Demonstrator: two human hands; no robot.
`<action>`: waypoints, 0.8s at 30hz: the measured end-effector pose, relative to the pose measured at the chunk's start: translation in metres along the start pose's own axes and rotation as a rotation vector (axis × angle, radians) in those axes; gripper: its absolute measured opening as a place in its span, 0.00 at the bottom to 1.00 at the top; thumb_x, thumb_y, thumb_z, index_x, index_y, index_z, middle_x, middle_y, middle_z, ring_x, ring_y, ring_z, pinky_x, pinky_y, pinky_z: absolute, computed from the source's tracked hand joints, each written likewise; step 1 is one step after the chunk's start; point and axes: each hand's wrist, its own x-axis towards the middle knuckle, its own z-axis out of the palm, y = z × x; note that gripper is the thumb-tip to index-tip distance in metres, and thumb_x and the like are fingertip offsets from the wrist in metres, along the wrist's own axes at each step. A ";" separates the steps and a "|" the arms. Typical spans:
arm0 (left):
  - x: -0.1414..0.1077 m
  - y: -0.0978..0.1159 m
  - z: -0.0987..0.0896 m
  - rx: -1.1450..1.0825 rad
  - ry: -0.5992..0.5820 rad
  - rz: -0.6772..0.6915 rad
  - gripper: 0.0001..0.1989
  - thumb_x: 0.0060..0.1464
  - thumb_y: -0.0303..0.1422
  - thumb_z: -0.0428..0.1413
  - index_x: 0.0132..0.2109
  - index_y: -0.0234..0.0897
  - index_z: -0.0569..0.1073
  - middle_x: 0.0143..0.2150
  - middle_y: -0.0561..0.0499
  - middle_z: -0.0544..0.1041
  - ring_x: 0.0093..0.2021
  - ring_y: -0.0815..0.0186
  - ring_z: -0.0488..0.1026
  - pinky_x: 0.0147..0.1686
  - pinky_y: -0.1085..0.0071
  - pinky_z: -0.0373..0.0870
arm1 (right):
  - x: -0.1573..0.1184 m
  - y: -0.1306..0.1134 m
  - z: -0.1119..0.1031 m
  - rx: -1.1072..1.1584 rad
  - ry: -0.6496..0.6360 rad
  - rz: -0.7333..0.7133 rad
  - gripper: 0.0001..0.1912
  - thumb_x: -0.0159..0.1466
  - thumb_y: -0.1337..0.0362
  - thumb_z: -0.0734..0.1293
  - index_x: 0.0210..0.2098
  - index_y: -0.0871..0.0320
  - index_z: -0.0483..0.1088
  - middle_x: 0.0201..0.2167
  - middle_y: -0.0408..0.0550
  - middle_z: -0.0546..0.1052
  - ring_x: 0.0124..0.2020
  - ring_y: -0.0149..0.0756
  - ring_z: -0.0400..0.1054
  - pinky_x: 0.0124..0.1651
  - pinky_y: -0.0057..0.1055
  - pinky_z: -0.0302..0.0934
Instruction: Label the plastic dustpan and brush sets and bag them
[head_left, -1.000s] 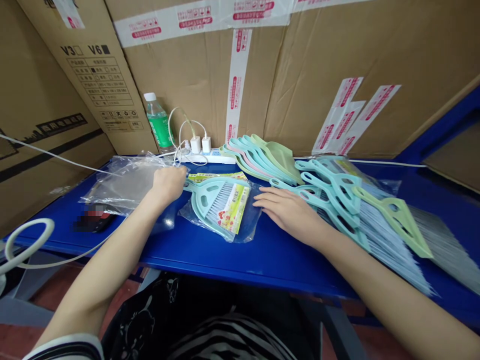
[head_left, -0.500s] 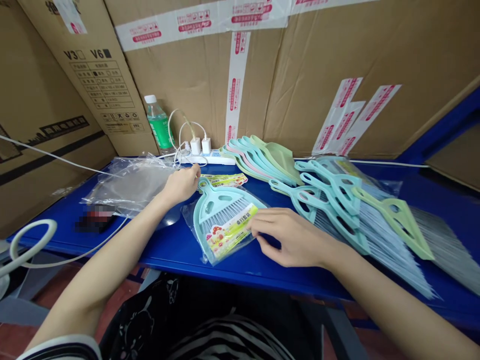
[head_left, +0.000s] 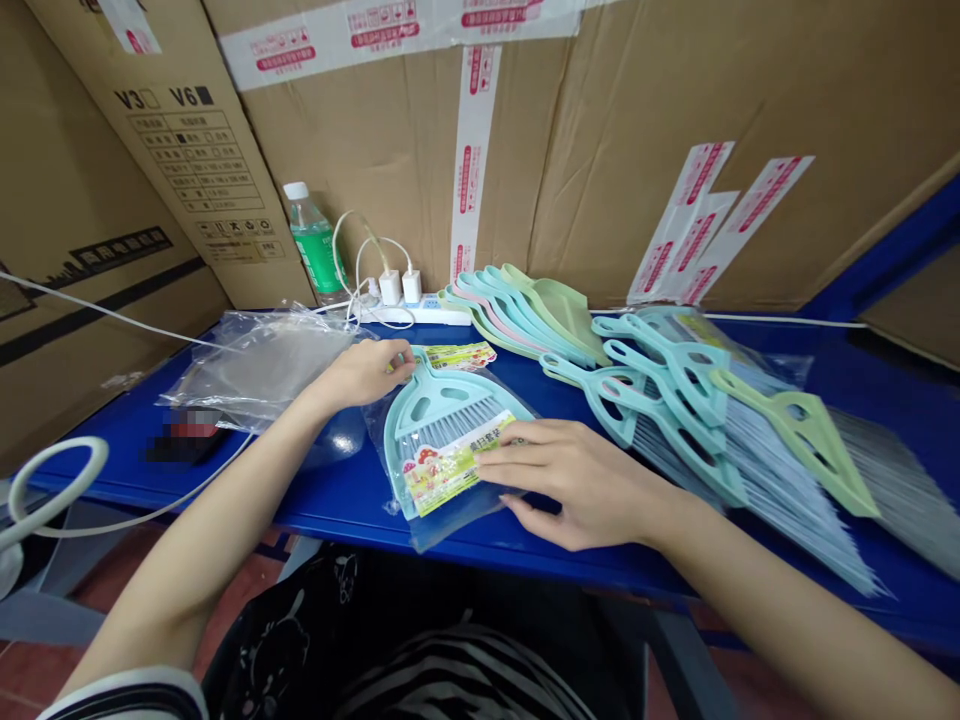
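A pale turquoise hand brush (head_left: pixel 442 440) with white bristles and a printed card label lies in a clear plastic bag (head_left: pixel 390 480) on the blue table (head_left: pixel 352 500). My left hand (head_left: pixel 367 372) is at the bag's top end, its fingertips pinching the plastic by the brush's looped handle. My right hand (head_left: pixel 574 485) reaches in from the right, with its fingers over the label and its thumb below the bag's edge. A small yellow-green card (head_left: pixel 461 355) sits just beyond my left fingertips.
Pastel dustpans (head_left: pixel 525 315) stand stacked behind. Turquoise and green brooms (head_left: pixel 675 400) lie piled on the right. Loose clear bags (head_left: pixel 259 365), a blurred phone (head_left: pixel 187 435), a water bottle (head_left: pixel 315 240) and a power strip with chargers (head_left: pixel 412 312) lie left and behind, against cardboard boxes (head_left: pixel 405 150).
The bagged brush has turned clockwise so its handle points up and away. My left hand has slid right with it, and my right hand has moved from beside the bag onto the label.
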 end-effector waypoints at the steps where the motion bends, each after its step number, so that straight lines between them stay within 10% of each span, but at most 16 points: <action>1: 0.000 0.000 0.001 0.003 0.006 0.001 0.11 0.59 0.33 0.47 0.43 0.37 0.74 0.40 0.48 0.81 0.36 0.62 0.77 0.37 0.69 0.67 | 0.000 0.000 0.001 -0.006 -0.011 0.000 0.14 0.63 0.69 0.61 0.43 0.59 0.77 0.41 0.48 0.82 0.43 0.42 0.72 0.44 0.38 0.69; 24: 0.000 0.004 0.009 -0.003 0.064 -0.028 0.13 0.59 0.33 0.48 0.49 0.39 0.71 0.48 0.48 0.80 0.40 0.59 0.77 0.41 0.65 0.69 | 0.002 -0.002 -0.005 0.019 0.061 -0.025 0.13 0.67 0.62 0.62 0.44 0.58 0.77 0.43 0.49 0.82 0.42 0.43 0.71 0.45 0.43 0.69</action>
